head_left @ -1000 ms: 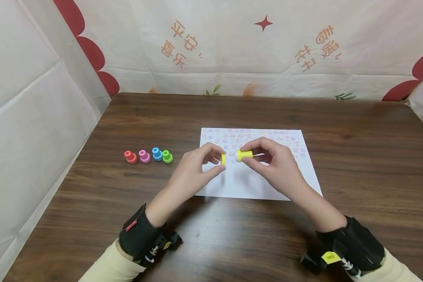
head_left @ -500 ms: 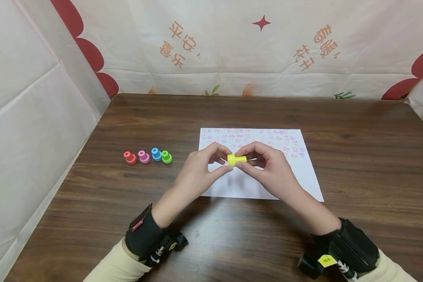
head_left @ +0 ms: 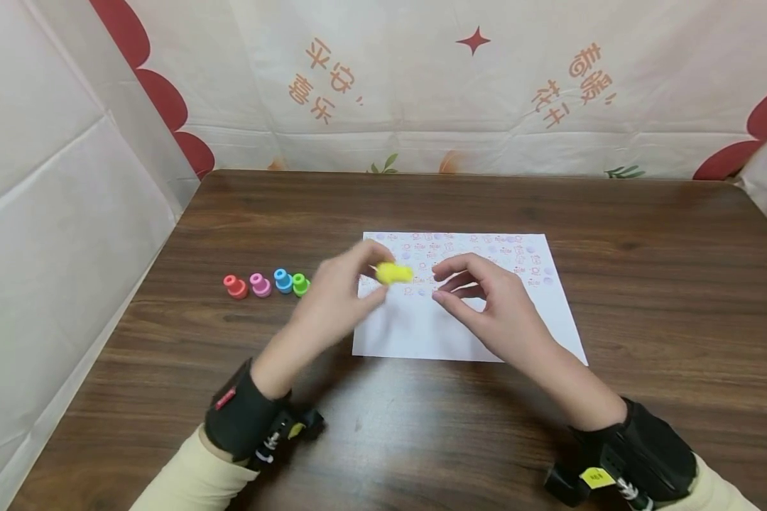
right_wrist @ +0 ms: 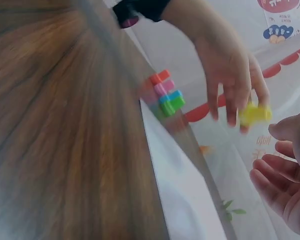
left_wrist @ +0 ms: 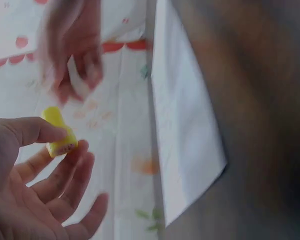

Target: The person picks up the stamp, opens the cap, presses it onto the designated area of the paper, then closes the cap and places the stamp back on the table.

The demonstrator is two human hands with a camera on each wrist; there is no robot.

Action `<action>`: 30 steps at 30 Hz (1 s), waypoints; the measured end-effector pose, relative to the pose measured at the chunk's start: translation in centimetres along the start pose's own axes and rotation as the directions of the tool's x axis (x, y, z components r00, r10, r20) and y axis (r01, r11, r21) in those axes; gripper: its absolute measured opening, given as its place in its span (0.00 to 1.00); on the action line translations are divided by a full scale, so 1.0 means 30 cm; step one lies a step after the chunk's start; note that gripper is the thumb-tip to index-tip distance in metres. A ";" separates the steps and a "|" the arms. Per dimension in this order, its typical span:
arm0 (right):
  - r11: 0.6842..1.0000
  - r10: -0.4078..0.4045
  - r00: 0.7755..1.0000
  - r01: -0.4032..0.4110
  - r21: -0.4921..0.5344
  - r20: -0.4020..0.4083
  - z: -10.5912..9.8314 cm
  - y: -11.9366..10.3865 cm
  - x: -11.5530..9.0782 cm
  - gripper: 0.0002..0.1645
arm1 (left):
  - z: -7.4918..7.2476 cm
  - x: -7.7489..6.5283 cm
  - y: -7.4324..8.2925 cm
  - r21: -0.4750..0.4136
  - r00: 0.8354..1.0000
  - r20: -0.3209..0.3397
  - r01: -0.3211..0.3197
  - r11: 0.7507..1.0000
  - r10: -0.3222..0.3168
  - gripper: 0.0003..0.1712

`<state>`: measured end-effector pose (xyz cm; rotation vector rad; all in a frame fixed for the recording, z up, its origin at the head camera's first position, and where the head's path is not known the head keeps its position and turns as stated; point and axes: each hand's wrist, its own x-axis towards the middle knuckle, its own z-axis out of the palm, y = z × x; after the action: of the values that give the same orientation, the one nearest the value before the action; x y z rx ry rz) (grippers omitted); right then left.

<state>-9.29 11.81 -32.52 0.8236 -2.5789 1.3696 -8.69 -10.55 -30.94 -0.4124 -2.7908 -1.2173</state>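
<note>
Pinching a yellow stamp (head_left: 394, 272) between thumb and fingertips, the left hand (head_left: 341, 294) hovers over the stamped paper sheet (head_left: 460, 333) in the head view, while the right hand (head_left: 486, 301) hangs beside it, fingers loose and holding nothing. Red, pink, blue and green stamps (head_left: 267, 283) stand in a row on the wooden table (head_left: 422, 440).

From the left wrist, the thumb and forefinger clasp the stamp (left_wrist: 57, 132).

From the right wrist, the stamp (right_wrist: 255, 114) appears blurred at the left hand's fingertips, the right fingers (right_wrist: 280, 175) spread.
</note>
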 end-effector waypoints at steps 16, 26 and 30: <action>0.993 0.043 0.999 -0.045 -0.108 -0.029 -0.072 0.071 -0.089 0.15 | -0.268 0.113 -0.275 0.245 0.953 -0.044 0.302 0.921 -0.300 0.17; 0.991 0.042 0.999 -0.046 -0.122 -0.031 -0.084 0.084 -0.097 0.17 | -0.212 0.153 -0.310 0.486 0.891 0.102 0.344 0.803 -0.443 0.15; 0.989 0.035 0.999 -0.040 -0.139 -0.039 -0.092 0.084 -0.094 0.18 | -0.214 0.139 -0.298 0.490 0.901 0.081 0.337 0.804 -0.426 0.19</action>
<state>-8.59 16.30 -33.71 0.7247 -2.6393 1.1842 -15.41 -20.14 -32.19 0.0924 -3.3019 -0.5098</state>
